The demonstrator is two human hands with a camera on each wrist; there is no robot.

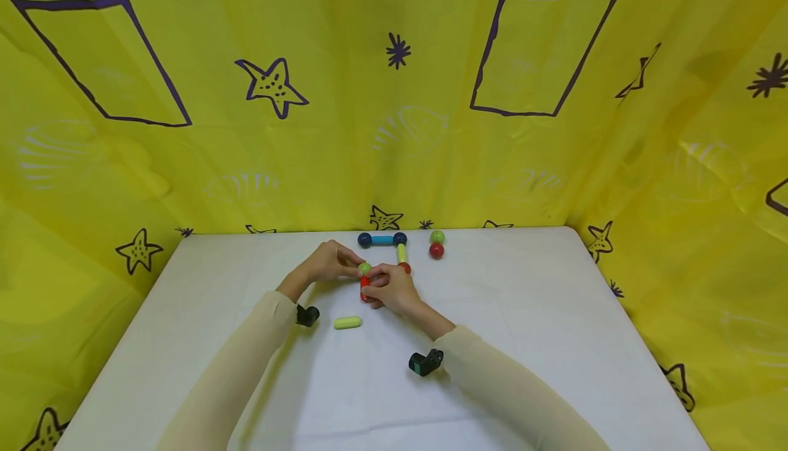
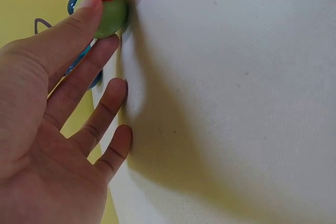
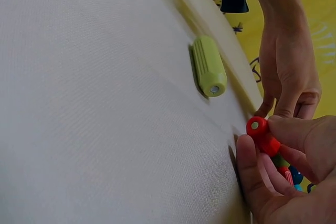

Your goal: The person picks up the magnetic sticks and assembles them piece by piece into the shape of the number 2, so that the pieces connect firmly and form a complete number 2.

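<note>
My left hand [image 1: 326, 261] has its grip pinching a green ball [image 1: 364, 269] between thumb and fingertips, its lower fingers spread apart in the left wrist view. My right hand [image 1: 397, 291] has its grip pinching a red stick [image 1: 364, 289], whose far end sits against the green ball; its near end shows a small pale disc in the right wrist view. I can't tell whether the ball rests on the white surface [image 1: 505, 341] or is just above it. On my near side, a yellow-green stick [image 1: 347, 323] lies on the surface. Just beyond the right hand, a partly hidden red ball [image 1: 405, 268] meets a pale yellow stick [image 1: 402, 253], which runs back to a dark blue ball [image 1: 400, 239]; a light blue stick [image 1: 382, 240] joins that to another dark blue ball [image 1: 364, 239]. To the right, a second green ball [image 1: 437, 237] and a second red ball [image 1: 436, 251] touch. Yellow cloth [image 1: 345, 163] with drawn stars hangs behind.
</note>
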